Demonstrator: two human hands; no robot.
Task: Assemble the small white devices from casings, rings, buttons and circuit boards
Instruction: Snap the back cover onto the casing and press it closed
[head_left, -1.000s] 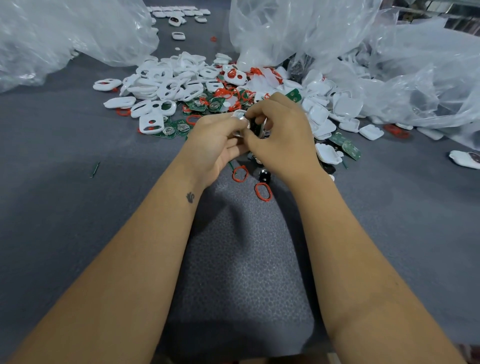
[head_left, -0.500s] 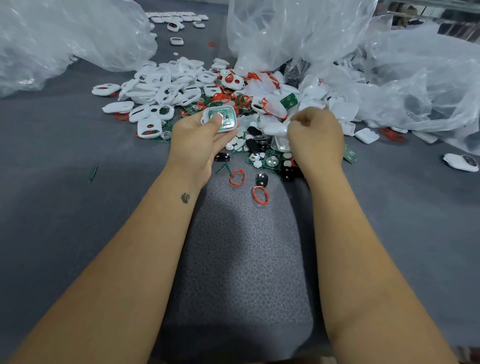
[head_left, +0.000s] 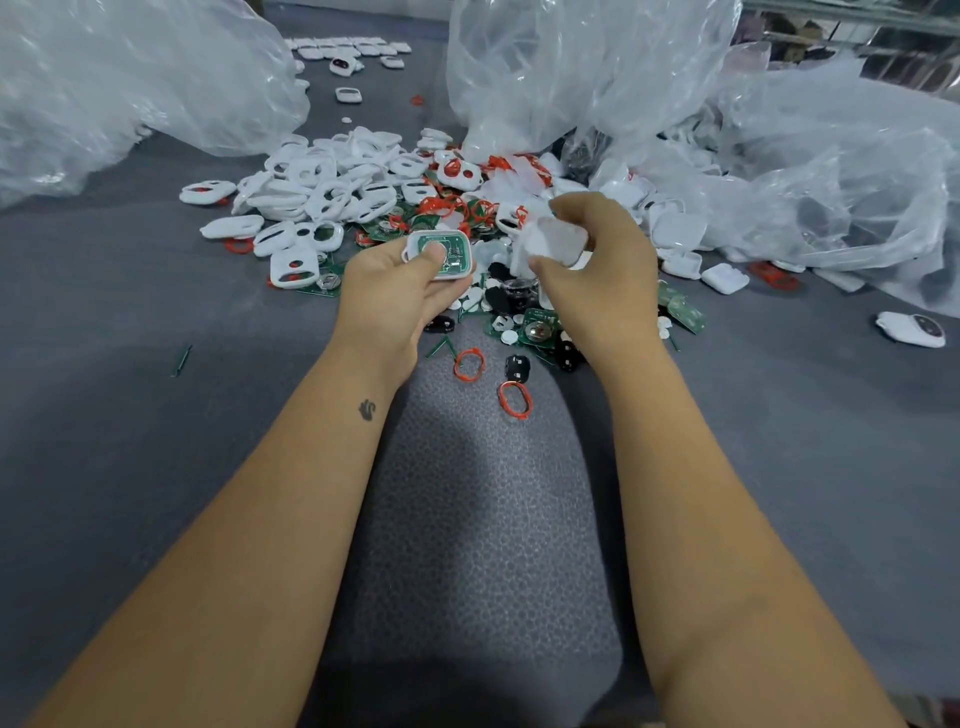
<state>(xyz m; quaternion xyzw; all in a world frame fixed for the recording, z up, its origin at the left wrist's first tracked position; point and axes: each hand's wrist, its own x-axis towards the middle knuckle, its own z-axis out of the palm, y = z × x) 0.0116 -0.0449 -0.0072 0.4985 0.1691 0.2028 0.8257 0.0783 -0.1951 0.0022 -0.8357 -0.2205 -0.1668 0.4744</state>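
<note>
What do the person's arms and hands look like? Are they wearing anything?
Both arms are bare, with no sleeves, gloves, watch or rings showing. The left hand has a small dark tattoo on its forearm near the wrist. The right hand has no markings.

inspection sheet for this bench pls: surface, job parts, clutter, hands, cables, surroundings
Surface: grey table with a textured grey mat between the forearms.
Job's things: half-built casing with a green circuit board showing inside; blurred white cover; heap of white casings; loose red rings; black buttons; a finished device far right.
Clutter: parts spread unsorted across the table.
Grippers: left hand holds the casing, thumb on the board; right hand pinches the cover.
Cables: nothing seen.
Surroundings: clear plastic bags behind the heap.
</note>
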